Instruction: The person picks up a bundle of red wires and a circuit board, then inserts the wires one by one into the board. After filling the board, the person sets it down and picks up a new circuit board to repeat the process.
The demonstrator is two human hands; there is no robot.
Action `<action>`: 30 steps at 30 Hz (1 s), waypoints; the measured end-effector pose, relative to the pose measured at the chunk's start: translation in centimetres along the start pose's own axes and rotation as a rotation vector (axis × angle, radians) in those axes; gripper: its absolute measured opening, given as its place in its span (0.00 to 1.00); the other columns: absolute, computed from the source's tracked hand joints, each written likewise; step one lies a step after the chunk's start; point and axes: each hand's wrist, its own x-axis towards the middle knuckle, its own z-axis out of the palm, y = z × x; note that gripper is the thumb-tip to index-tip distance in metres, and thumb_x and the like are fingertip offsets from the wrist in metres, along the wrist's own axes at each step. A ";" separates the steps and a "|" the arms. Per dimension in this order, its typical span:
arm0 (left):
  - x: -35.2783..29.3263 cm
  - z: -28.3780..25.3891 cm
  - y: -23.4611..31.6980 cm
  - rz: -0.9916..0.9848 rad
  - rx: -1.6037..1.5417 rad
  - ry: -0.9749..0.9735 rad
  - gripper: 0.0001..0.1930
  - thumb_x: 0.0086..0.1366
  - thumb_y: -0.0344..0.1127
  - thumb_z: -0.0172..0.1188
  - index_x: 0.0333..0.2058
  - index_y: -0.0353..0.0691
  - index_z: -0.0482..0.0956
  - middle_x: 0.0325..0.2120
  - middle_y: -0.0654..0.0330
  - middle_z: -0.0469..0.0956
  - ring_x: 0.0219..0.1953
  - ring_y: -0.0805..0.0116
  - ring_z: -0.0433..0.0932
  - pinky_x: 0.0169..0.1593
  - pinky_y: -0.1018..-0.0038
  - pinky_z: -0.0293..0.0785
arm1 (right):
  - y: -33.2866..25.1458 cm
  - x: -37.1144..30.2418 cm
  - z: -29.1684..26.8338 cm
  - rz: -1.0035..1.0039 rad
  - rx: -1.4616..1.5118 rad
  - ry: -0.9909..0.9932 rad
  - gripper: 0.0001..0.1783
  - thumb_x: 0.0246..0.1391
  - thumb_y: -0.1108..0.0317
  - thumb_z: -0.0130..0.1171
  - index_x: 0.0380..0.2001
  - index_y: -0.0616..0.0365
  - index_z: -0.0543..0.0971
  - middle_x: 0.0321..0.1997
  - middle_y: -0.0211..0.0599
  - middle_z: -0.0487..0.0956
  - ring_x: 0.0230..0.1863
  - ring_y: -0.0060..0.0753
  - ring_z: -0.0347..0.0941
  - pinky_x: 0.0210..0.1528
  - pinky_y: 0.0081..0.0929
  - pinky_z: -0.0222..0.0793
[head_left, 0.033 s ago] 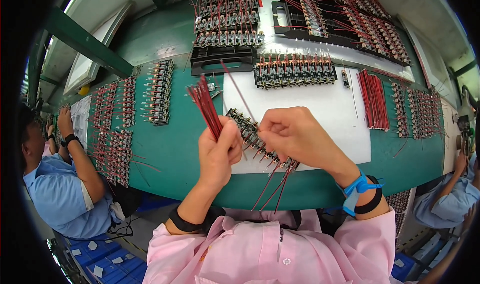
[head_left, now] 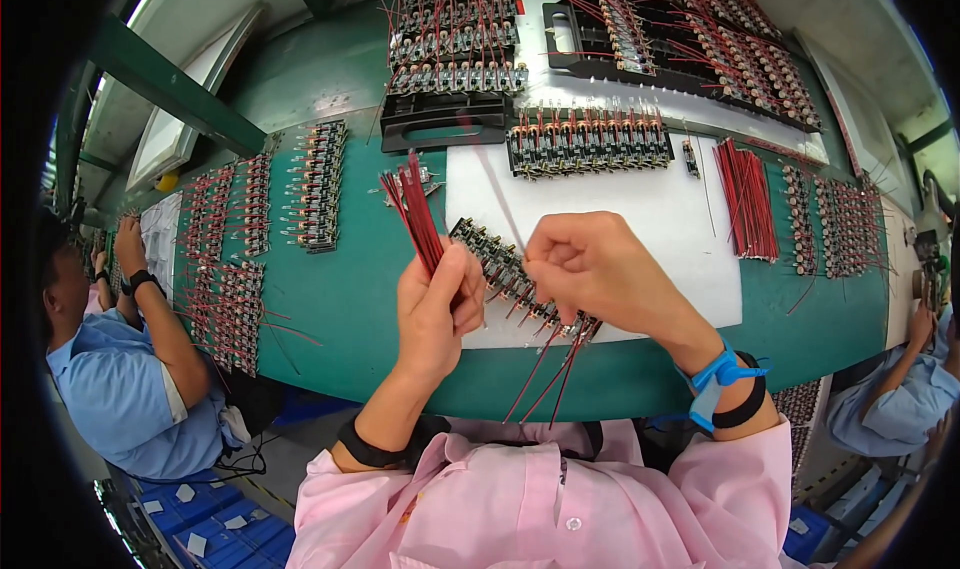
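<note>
My left hand (head_left: 437, 299) is closed round a bundle of red and black wires (head_left: 412, 209), whose ends fan out above the fist. Fingertips of my right hand (head_left: 590, 269) pinch a single thin wire (head_left: 492, 177), which slants up to the left and is smeared by motion. Beneath both hands a strip of small circuit boards (head_left: 488, 255) lies diagonally on the white mat (head_left: 690, 299). Part of that strip is hidden by my right hand. A few dark red wires (head_left: 543, 374) stick out from its near end over the table edge.
Another board strip (head_left: 590, 144) lies at the mat's far edge, beside a single small board (head_left: 691, 157). A loose wire pile (head_left: 747, 201) rests to the right. Black trays (head_left: 445, 124) of wired boards stand behind. Co-workers in blue sit at left (head_left: 130, 369) and right (head_left: 890, 399).
My right hand has shifted very slightly right with its wire, whose upper part is now more blurred. The bundle in my left hand has tipped a little to the right.
</note>
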 end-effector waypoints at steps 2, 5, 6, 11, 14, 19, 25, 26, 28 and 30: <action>-0.1 0.2 -0.3 0.000 -0.020 0.046 0.10 0.59 0.38 0.44 0.23 0.41 0.60 0.14 0.68 0.56 0.10 0.83 0.54 0.11 0.86 0.47 | -0.1 -0.5 -0.9 0.246 0.231 -0.029 0.03 0.40 0.76 0.51 0.20 0.65 0.69 0.15 0.33 0.71 0.14 0.18 0.65 0.16 0.13 0.60; -0.5 0.6 -0.7 0.004 -0.065 0.146 0.08 0.59 0.37 0.44 0.24 0.41 0.60 0.13 0.68 0.55 0.10 0.83 0.54 0.11 0.87 0.48 | 0.3 -1.0 -1.4 0.315 0.283 -0.006 0.03 0.41 0.76 0.51 0.20 0.65 0.69 0.16 0.32 0.71 0.15 0.17 0.65 0.16 0.13 0.58; -0.6 0.6 -0.6 -0.049 -0.090 0.113 0.08 0.59 0.37 0.44 0.24 0.40 0.60 0.13 0.68 0.56 0.10 0.83 0.54 0.11 0.87 0.48 | 0.4 -1.0 -1.4 0.347 0.310 0.004 0.03 0.41 0.76 0.51 0.21 0.64 0.68 0.16 0.31 0.71 0.15 0.17 0.65 0.16 0.12 0.57; -1.3 0.5 -0.5 -0.241 -0.009 -0.037 0.08 0.58 0.37 0.46 0.25 0.40 0.61 0.13 0.70 0.57 0.10 0.84 0.53 0.11 0.87 0.49 | 1.2 -1.7 -0.1 0.249 0.347 0.066 0.03 0.42 0.76 0.51 0.20 0.63 0.69 0.18 0.29 0.70 0.16 0.14 0.63 0.17 0.11 0.56; -1.6 0.7 -0.9 -0.242 0.141 -0.088 0.09 0.57 0.37 0.47 0.25 0.39 0.62 0.12 0.71 0.56 0.09 0.85 0.52 0.11 0.87 0.48 | 1.5 -1.9 0.9 0.202 0.363 0.103 0.03 0.42 0.76 0.51 0.20 0.62 0.69 0.20 0.27 0.69 0.18 0.11 0.61 0.19 0.09 0.55; -2.0 0.6 -1.1 -0.175 0.248 -0.111 0.08 0.56 0.37 0.48 0.27 0.38 0.65 0.10 0.72 0.53 0.08 0.85 0.49 0.10 0.86 0.46 | 0.9 -1.9 1.7 0.210 0.367 0.111 0.03 0.43 0.75 0.52 0.21 0.62 0.69 0.21 0.26 0.69 0.20 0.10 0.61 0.20 0.08 0.56; -1.9 -0.3 -0.6 -0.395 -0.049 -0.210 0.07 0.56 0.35 0.49 0.28 0.38 0.66 0.09 0.73 0.53 0.08 0.86 0.49 0.10 0.86 0.45 | 1.1 -2.1 2.4 0.168 0.409 0.073 0.05 0.44 0.75 0.51 0.19 0.64 0.68 0.16 0.21 0.65 0.17 0.06 0.57 0.16 0.08 0.50; -2.0 -0.3 -0.6 -0.395 -0.068 -0.192 0.07 0.56 0.35 0.49 0.28 0.37 0.66 0.09 0.73 0.53 0.08 0.86 0.49 0.10 0.86 0.45 | 1.3 -2.1 2.4 0.150 0.392 0.066 0.05 0.44 0.75 0.51 0.19 0.64 0.68 0.16 0.21 0.65 0.17 0.06 0.56 0.16 0.08 0.49; -2.1 -0.2 -0.6 -0.394 -0.105 -0.156 0.07 0.55 0.34 0.50 0.28 0.37 0.66 0.09 0.73 0.54 0.08 0.86 0.50 0.10 0.86 0.45 | 1.5 -2.2 2.4 0.159 0.391 0.069 0.05 0.44 0.75 0.51 0.20 0.64 0.69 0.17 0.22 0.66 0.19 0.07 0.58 0.18 0.08 0.52; -2.2 -0.1 -0.7 -0.354 -0.050 -0.147 0.07 0.55 0.34 0.50 0.28 0.37 0.66 0.09 0.72 0.54 0.08 0.86 0.50 0.10 0.86 0.45 | 1.6 -2.3 2.4 0.176 0.385 0.072 0.04 0.44 0.75 0.52 0.22 0.64 0.70 0.21 0.25 0.69 0.23 0.09 0.62 0.22 0.07 0.58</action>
